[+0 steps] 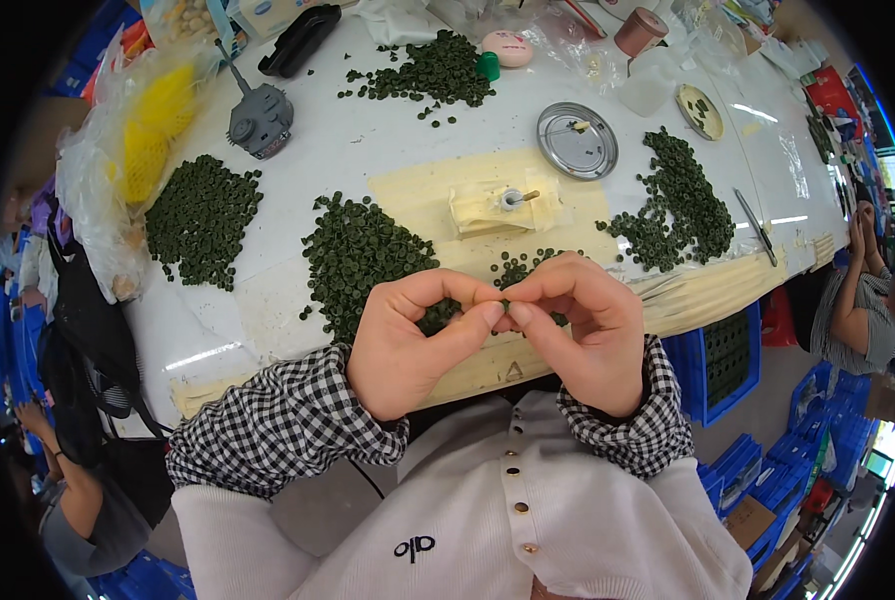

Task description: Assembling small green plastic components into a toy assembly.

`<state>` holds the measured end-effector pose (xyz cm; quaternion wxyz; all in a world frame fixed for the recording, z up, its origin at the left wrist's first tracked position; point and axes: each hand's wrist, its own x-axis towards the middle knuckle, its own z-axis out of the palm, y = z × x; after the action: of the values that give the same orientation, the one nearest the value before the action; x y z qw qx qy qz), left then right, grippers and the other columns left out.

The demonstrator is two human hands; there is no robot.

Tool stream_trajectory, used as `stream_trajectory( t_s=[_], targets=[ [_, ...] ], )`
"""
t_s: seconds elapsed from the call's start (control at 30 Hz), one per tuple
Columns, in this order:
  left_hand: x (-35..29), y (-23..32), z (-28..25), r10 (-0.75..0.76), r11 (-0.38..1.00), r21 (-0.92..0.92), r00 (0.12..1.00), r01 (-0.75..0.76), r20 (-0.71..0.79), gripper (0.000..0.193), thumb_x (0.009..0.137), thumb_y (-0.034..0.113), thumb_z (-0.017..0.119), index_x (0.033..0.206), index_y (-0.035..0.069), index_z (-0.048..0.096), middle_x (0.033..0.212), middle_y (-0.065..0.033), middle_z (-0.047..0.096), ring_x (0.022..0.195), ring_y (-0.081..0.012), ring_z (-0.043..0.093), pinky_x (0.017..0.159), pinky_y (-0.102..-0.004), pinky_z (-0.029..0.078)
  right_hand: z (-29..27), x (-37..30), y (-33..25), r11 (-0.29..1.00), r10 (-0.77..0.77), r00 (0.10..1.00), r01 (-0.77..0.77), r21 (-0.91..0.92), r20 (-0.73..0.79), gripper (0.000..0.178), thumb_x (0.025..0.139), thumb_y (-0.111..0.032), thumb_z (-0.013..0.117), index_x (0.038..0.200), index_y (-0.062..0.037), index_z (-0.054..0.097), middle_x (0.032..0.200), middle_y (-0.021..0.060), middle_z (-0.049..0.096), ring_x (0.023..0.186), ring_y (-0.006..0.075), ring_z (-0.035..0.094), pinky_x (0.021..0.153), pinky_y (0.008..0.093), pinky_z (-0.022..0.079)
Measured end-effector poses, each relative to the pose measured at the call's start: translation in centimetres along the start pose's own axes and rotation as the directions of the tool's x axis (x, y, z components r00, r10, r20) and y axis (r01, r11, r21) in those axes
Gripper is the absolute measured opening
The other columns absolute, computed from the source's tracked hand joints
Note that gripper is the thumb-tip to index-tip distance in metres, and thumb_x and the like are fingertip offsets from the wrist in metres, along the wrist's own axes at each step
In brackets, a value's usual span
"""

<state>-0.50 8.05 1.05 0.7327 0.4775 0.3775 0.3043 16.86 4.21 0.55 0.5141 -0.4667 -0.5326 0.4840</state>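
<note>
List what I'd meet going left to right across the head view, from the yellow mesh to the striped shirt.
Yellow mesh, grey turret model, left hand, small green piece, right hand, round cream dish, slim metal tool, co-worker's striped shirt.

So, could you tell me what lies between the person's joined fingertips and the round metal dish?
In the head view, loose green pieces lie just beyond the fingertips, then a cream block, before the metal dish.
</note>
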Motion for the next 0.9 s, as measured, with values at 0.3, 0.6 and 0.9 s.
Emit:
stream_trajectory(
  t_s=[0.3, 0.6, 0.9],
  targets=[
    [0.9, 4.7, -4.7, -0.012, 0.943, 0.332, 1.000, 0.016, -0.014, 0.011, 0.081, 0.009, 0.063, 0.086, 0.000, 0.063, 0.071, 0.0042, 0.056, 0.063, -0.0009, 0.044, 0.057, -0.0172, 0.035, -1.9, 0.1, -1.1, 0.904, -0.200, 0.980, 0.188, -0.384, 0.008, 0.011, 0.074, 0.005, 0.063, 0.085, 0.0032, 0.063, 0.079, 0.0091, 0.060, 0.063, 0.0128, 0.058, 0.057, 0.0222, 0.047],
    [1.4, 5.7, -9.5, 0.125, 0.753, 0.657, 0.988, -0.037, -0.087, 0.017, 0.081, 0.014, 0.064, 0.076, -0.002, 0.063, 0.057, 0.0069, 0.043, 0.056, -0.0015, 0.038, 0.056, -0.0200, 0.037, -0.1, -0.6, -1.8, 0.861, -0.213, 0.966, 0.258, -0.438, 0.149, 0.012, 0.074, 0.006, 0.063, 0.085, 0.0033, 0.062, 0.075, 0.0090, 0.058, 0.058, 0.0137, 0.056, 0.052, 0.0223, 0.045],
    [-1.0, 4.6, -9.8, -0.050, 0.421, -0.844, 0.920, -0.333, -0.388, 0.017, 0.093, 0.005, 0.040, 0.108, -0.002, 0.044, 0.087, -0.0064, 0.043, 0.070, -0.0123, 0.040, 0.058, -0.0228, 0.036, -2.0, -1.0, -2.8, 0.792, -0.231, 0.970, 0.233, -0.565, 0.075, 0.011, 0.074, 0.004, 0.064, 0.084, 0.0017, 0.062, 0.073, 0.0095, 0.058, 0.060, 0.0171, 0.057, 0.053, 0.0247, 0.045]
  ],
)
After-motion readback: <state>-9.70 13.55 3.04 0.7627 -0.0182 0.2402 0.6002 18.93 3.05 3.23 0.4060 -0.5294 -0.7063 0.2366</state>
